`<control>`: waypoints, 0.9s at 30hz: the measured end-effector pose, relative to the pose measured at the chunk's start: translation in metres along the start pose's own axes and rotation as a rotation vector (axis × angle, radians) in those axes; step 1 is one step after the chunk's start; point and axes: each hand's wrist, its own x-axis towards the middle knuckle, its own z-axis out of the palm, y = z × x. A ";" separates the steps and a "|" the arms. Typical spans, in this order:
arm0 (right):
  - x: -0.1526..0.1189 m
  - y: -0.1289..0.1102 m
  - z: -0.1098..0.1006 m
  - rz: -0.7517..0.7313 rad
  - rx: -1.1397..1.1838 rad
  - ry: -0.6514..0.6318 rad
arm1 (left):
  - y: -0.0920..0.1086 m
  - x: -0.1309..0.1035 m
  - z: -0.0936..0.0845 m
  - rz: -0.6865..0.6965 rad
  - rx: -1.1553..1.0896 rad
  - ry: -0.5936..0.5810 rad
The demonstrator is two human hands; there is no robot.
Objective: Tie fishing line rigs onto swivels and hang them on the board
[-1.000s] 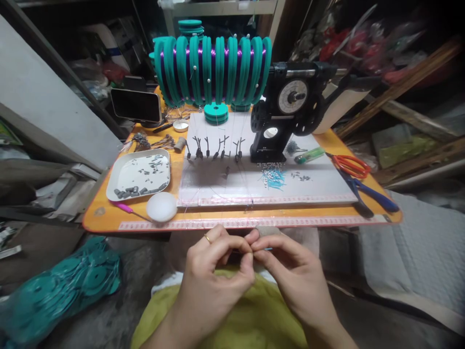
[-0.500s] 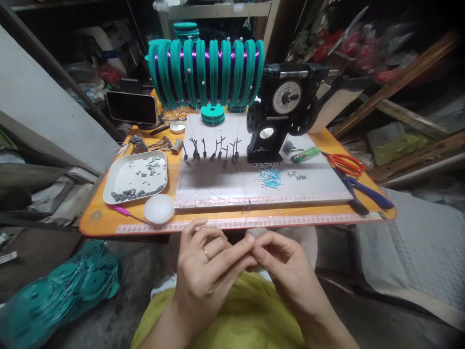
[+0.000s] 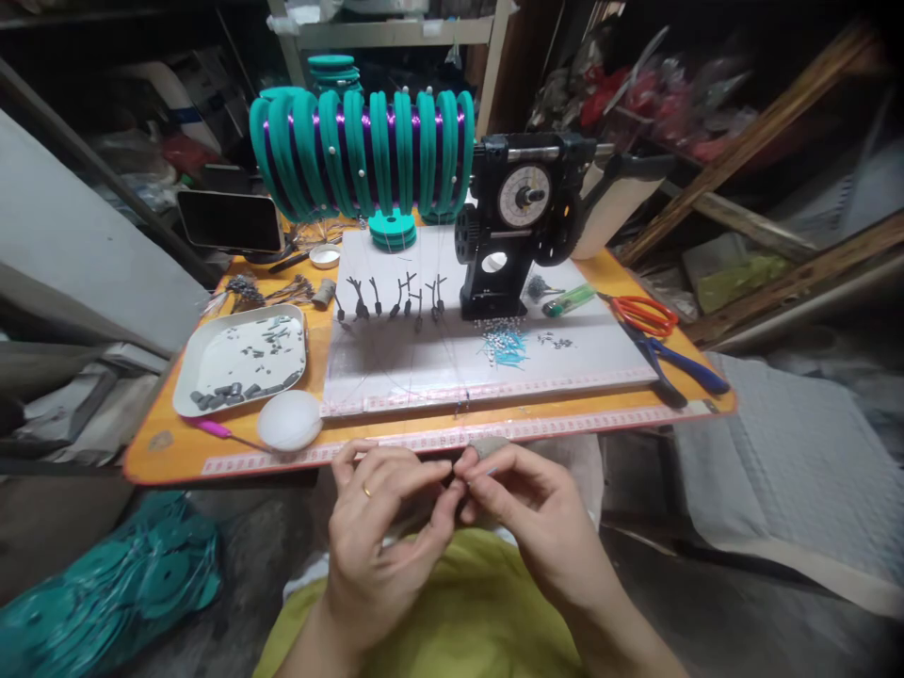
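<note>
The orange table point(image 3: 169, 460) spans the scene before me, bearing the white board point(image 3: 579, 353); above the board's far side hangs the row of teal spools point(image 3: 367, 155) wound with purple thread, carried at the right by the black stand point(image 3: 523, 250). The shallow white tray point(image 3: 212, 353) of grey pieces lies at the left. Compared with half a second ago, all of this sits farther left in my view, though its layout looks unaltered; I take this for a turn of my head. My left hand point(image 3: 374, 513) and right hand point(image 3: 547, 508) meet just off the table's near edge. The left index finger, stretched across to the right fingertips half a second ago, is now drawn back and bent, its tip parted from the thumb — in my judgement a change of hold within the same fine fingertip work. The heap of blue-stemmed pieces point(image 3: 505, 347) remains on the board, near the stand's foot. My right thumb and index finger are closed together, apparently upon a thin blue piece point(image 3: 492, 473), of which only a pale fleck shows; the rest is covered by my fingers. Whether my left fingertips hold its other end I cannot tell, for the gap there is dark and small. The hanging threads are too fine to trace as far as my hands.
</note>
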 end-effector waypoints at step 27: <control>0.008 -0.004 -0.006 -0.092 -0.134 -0.028 | -0.008 -0.002 0.003 0.057 -0.093 -0.092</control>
